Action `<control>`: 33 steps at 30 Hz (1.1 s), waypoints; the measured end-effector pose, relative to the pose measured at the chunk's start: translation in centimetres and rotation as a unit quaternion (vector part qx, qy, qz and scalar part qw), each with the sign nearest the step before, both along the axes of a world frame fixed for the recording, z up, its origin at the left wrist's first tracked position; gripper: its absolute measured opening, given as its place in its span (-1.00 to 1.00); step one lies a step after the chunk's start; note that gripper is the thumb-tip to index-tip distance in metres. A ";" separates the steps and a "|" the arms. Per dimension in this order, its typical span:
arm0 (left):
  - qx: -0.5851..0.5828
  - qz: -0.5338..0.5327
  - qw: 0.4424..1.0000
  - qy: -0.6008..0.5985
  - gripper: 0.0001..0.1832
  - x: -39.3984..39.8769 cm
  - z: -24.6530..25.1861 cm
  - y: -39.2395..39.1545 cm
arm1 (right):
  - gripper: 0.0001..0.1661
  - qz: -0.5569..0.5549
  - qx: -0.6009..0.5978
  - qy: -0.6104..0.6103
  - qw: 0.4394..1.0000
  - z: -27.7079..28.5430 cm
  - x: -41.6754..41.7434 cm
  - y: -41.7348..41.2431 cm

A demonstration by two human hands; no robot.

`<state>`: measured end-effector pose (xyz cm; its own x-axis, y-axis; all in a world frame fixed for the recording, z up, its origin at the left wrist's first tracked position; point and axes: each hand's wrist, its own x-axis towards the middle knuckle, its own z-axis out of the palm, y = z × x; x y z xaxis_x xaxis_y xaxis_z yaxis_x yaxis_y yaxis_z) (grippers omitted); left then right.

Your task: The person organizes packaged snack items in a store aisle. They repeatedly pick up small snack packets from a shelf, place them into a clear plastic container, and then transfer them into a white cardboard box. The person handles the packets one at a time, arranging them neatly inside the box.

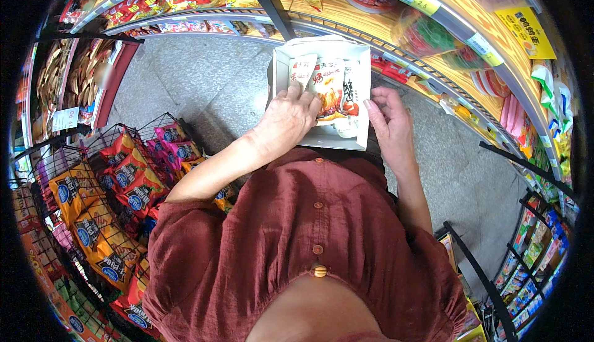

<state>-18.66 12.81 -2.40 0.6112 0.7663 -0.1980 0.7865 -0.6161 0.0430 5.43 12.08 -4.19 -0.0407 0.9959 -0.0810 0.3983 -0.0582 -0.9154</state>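
Observation:
A white cardboard box (pixel 320 141), open at the top, is in front of my body. Several printed snack packets (pixel 328 92) lie in it, some showing pictures of food, with a paler one (pixel 348 127) beneath them. My left hand (pixel 290 114) reaches over the box's left side, its fingers bent on the packets at the left; whether they grip one cannot be told. Beside the right wall of the box is my right hand (pixel 390 119), thumb and fingertips at the wall's outer edge. How firmly it holds the wall is not clear.
A black wire basket (pixel 104 214) of bagged snacks stands at the left. Shelves (pixel 445 77) with snack bags and plastic-wrapped round packs curve along the top and right. More racks (pixel 531 254) stand at lower right. Grey floor (pixel 185 77) shows between them.

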 end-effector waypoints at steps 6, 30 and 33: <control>-0.109 -0.020 0.994 -0.008 -0.51 0.3 2.9 0.7 | -0.57 -0.002 0.000 -0.004 1.000 0.5 0.0 -0.1; 0.032 -0.106 0.988 -0.110 -0.51 -0.2 1.4 1.7 | -0.59 -0.010 0.002 0.033 0.999 -0.8 0.2 0.2; 0.002 -0.081 0.989 -0.121 -0.23 0.9 0.8 2.9 | -0.60 -0.011 -0.005 0.044 0.999 -0.8 0.3 0.2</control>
